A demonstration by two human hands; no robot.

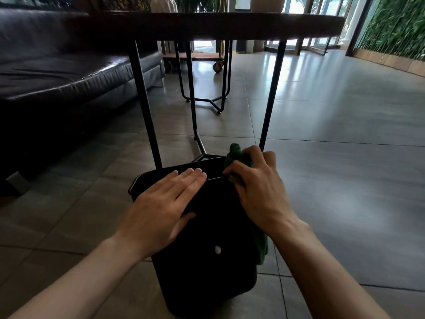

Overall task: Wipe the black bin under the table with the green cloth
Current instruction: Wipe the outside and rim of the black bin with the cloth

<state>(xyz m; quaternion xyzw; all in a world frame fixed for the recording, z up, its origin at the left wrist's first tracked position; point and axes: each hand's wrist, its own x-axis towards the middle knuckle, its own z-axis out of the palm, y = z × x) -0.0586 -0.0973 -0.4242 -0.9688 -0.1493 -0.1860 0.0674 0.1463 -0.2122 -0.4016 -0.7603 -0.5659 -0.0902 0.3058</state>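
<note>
The black bin (pixel 207 261) lies tipped toward me on the tiled floor, its open mouth facing away under the dark round table (pixel 207 24). My left hand (pixel 161 206) rests flat on the bin's upper side, fingers together and extended toward the rim. My right hand (pixel 255 185) grips the bunched green cloth (pixel 236 155) at the bin's right rim; a tail of the cloth hangs down along the bin's right side. A small white spot shows on the bin's near face.
Thin black table legs (pixel 147 111) stand just beyond the bin. A dark leather sofa (pixel 57 65) fills the left. A second metal stand (pixel 207 97) and a wheeled cart (pixel 216 63) stand farther back. Grey floor tiles (pixel 345 157) stretch to the right.
</note>
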